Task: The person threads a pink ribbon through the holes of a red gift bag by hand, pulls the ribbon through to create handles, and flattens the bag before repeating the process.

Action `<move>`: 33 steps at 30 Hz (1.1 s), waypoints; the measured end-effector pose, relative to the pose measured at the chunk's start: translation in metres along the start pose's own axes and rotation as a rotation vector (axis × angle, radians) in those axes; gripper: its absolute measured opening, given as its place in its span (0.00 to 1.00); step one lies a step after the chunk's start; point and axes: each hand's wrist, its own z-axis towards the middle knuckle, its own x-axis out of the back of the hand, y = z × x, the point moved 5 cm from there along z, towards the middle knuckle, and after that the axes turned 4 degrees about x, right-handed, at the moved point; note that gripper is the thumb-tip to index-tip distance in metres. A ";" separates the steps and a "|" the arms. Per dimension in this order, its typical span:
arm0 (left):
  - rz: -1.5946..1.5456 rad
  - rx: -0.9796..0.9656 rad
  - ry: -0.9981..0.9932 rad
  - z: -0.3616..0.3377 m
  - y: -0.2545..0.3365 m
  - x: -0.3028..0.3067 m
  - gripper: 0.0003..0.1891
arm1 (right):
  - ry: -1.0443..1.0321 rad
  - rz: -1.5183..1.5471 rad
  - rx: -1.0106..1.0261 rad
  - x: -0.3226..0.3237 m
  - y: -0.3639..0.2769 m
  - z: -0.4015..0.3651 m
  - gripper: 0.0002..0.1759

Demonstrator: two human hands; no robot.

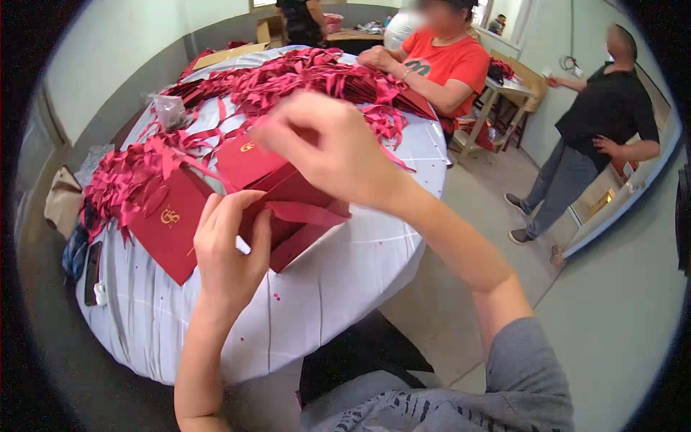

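Observation:
A dark red paper gift bag point(294, 248) stands partly opened in front of me on the white-covered table. My left hand point(229, 241) pinches its near rim between thumb and fingers, and a pink-red ribbon point(306, 213) runs across the bag's mouth from there. Above the bag is my right hand point(327, 147), blurred by motion, its fingers curled together; what they hold, if anything, I cannot make out. Just behind lies another red bag point(241, 162) with a gold mark, partly covered by my right hand. A flat red bag point(162, 234) with gold letters lies left of my left hand.
Heaps of red bags with ribbons point(288, 79) cover the far table. More ribbons point(133, 176) pile up at left, near a clear plastic bag point(171, 111). A phone point(93, 273) lies at the left edge. A person in red point(453, 65) works across; another point(597, 115) stands right.

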 end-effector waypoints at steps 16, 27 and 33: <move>0.040 -0.006 -0.040 -0.001 0.005 -0.005 0.10 | -0.224 0.114 -0.333 -0.005 0.000 -0.103 0.06; 0.092 -0.024 -0.014 0.002 0.016 -0.001 0.09 | -0.237 0.378 -0.563 0.013 0.000 -0.103 0.06; 0.155 0.058 0.057 0.002 0.009 0.003 0.07 | -0.199 -0.354 -0.097 0.026 0.000 -0.108 0.06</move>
